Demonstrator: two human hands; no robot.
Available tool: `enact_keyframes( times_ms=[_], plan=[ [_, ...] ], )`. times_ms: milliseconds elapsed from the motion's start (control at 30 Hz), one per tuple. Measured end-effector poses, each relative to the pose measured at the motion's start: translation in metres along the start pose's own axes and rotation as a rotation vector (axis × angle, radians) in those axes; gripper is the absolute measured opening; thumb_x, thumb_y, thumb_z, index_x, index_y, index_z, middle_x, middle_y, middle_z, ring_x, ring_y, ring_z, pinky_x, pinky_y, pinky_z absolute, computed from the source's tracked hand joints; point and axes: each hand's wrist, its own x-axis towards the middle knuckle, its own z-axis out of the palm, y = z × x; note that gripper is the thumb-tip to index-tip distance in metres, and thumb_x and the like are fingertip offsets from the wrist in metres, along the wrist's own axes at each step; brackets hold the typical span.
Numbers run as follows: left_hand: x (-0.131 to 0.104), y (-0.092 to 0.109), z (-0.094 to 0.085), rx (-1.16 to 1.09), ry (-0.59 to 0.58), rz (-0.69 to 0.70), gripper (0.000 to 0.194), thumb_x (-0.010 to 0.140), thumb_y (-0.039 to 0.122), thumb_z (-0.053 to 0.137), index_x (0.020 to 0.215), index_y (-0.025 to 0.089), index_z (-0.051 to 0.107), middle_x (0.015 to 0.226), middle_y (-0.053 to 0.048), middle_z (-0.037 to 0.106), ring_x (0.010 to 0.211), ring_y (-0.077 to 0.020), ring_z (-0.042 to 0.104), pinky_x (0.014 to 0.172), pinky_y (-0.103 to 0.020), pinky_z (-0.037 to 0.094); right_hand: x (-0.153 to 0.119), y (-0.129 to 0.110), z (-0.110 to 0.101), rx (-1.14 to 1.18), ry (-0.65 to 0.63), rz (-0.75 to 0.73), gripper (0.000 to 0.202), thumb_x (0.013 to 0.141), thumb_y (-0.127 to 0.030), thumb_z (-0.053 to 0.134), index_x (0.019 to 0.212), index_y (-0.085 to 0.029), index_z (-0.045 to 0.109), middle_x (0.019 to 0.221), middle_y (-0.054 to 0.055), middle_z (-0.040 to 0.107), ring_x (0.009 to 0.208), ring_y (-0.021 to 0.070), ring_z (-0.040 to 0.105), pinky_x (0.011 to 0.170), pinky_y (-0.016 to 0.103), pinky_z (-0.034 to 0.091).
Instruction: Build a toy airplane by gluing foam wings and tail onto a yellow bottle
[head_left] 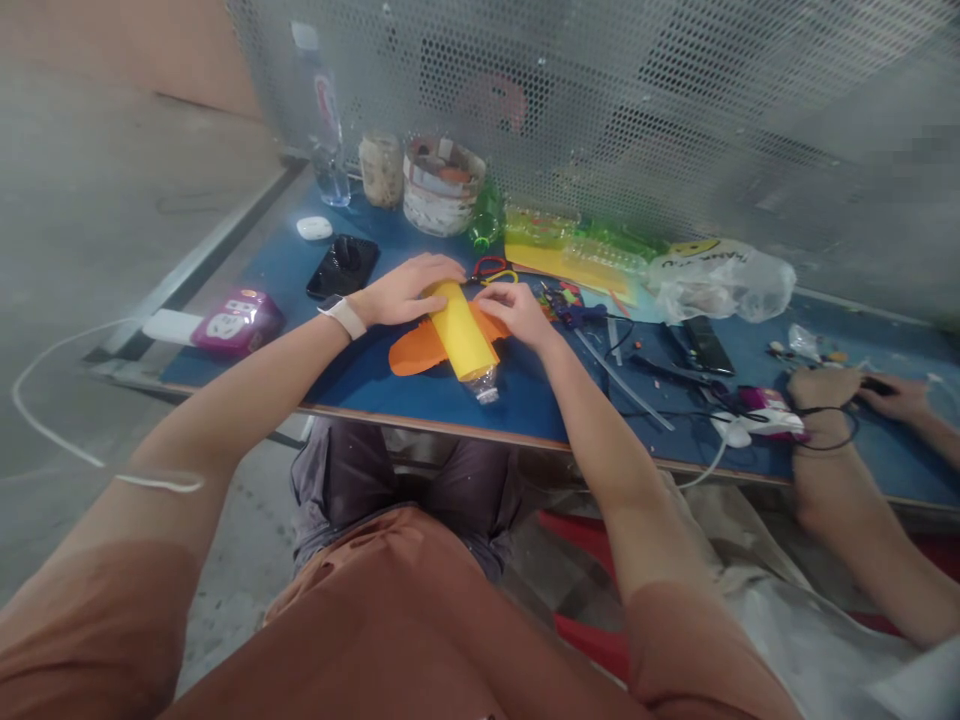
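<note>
My left hand [411, 290] lay at the far end of a yellow wrap [463, 338], thumb by its left side, though I couldn't tell whether those fingers gripped or merely steadied it. My right hand [523, 312] was bent in at the right side, thumb and fingertips close together; whether they pinched anything, I couldn't tell. The wrapped piece sat just before me on the blue desk [360, 388], its clear bottle neck [484, 385] poking out toward my lap. By my judgement the wrapping was largely done: the yellow covered most of the body. An orange piece [415, 350] crossed beneath it, showing at both sides, but I saw nothing to prove it was fastened, so that join perhaps remained. Just beyond my fingers lay scissors [491, 267], unused.
</note>
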Motion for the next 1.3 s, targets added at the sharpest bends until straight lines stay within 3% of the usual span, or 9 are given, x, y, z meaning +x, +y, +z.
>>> enact_keyframes(
  times_ms=[100,200,333,600,800,967,1133,1233,1300],
  plan=[
    [0.000,0.002,0.000,-0.032,-0.063,0.029,0.072,0.110,0.076,0.066,0.160,0.028,0.086,0.166,-0.022,0.087,0.155,-0.0498,0.079,0.145,-0.075,0.054,0.001,0.003,0.001,-0.148,0.011,-0.085,0.025,0.097,-0.052,0.083,0.103,-0.029,0.091,0.132,0.013,0.096,0.134,0.0427,0.084,0.133,0.067,0.063],
    [0.000,0.005,-0.001,0.018,-0.097,0.025,0.072,0.096,0.062,0.077,0.160,0.029,0.087,0.162,-0.020,0.088,0.151,-0.0519,0.077,0.143,-0.077,0.054,0.002,0.005,0.001,-0.212,-0.038,-0.109,0.017,0.098,-0.043,0.078,0.101,-0.030,0.089,0.148,0.012,0.095,0.150,0.0444,0.079,0.143,0.069,0.057],
    [0.000,0.005,-0.003,0.048,-0.115,0.008,0.070,0.086,0.055,0.082,0.151,0.029,0.089,0.158,-0.019,0.088,0.148,-0.0524,0.077,0.140,-0.076,0.056,0.003,0.007,0.001,-0.187,-0.131,-0.090,0.023,0.103,-0.045,0.072,0.091,-0.030,0.086,0.144,0.010,0.097,0.151,0.0439,0.080,0.147,0.067,0.053],
    [0.001,0.005,-0.001,-0.048,-0.127,0.053,0.063,0.095,0.066,0.074,0.142,0.026,0.086,0.146,-0.021,0.091,0.130,-0.0465,0.083,0.127,-0.066,0.065,0.001,0.006,0.006,-0.106,-0.145,-0.058,0.042,0.115,-0.064,0.072,0.098,-0.030,0.090,0.143,0.009,0.095,0.151,0.0407,0.079,0.148,0.060,0.055],
    [0.001,0.005,0.000,-0.080,-0.106,0.099,0.067,0.097,0.072,0.077,0.144,0.025,0.087,0.143,-0.022,0.091,0.125,-0.0452,0.085,0.123,-0.064,0.068,0.005,0.006,0.016,-0.014,-0.090,0.005,0.050,0.109,-0.076,0.082,0.115,-0.028,0.095,0.152,0.011,0.092,0.156,0.0423,0.079,0.146,0.060,0.057],
    [0.001,0.007,-0.001,-0.078,-0.113,0.088,0.074,0.101,0.082,0.074,0.145,0.025,0.089,0.145,-0.022,0.092,0.127,-0.0452,0.085,0.125,-0.065,0.068,0.004,0.007,0.018,0.023,-0.108,0.012,0.063,0.109,-0.088,0.080,0.126,-0.029,0.094,0.160,0.013,0.090,0.155,0.0414,0.080,0.144,0.061,0.060],
    [0.000,0.002,0.002,-0.120,-0.060,0.101,0.087,0.104,0.095,0.071,0.152,0.025,0.088,0.153,-0.024,0.091,0.135,-0.0487,0.087,0.131,-0.068,0.066,0.001,0.005,0.019,0.025,-0.139,-0.051,0.078,0.108,-0.103,0.070,0.116,-0.028,0.091,0.152,0.015,0.092,0.151,0.0427,0.079,0.143,0.062,0.057],
    [0.000,-0.001,0.003,-0.132,-0.020,0.108,0.099,0.103,0.102,0.072,0.161,0.023,0.085,0.160,-0.025,0.089,0.145,-0.0494,0.086,0.135,-0.067,0.065,0.002,0.003,0.018,0.005,-0.152,-0.066,0.082,0.102,-0.109,0.073,0.107,-0.029,0.088,0.143,0.014,0.092,0.146,0.0425,0.079,0.144,0.063,0.055],
    [-0.001,0.000,0.002,-0.122,0.016,0.108,0.106,0.105,0.103,0.073,0.171,0.020,0.080,0.167,-0.028,0.086,0.153,-0.0504,0.083,0.140,-0.067,0.062,0.002,0.003,0.015,0.010,-0.125,-0.098,0.086,0.097,-0.113,0.075,0.099,-0.028,0.086,0.135,0.014,0.091,0.135,0.0415,0.081,0.136,0.063,0.060]
  ],
)
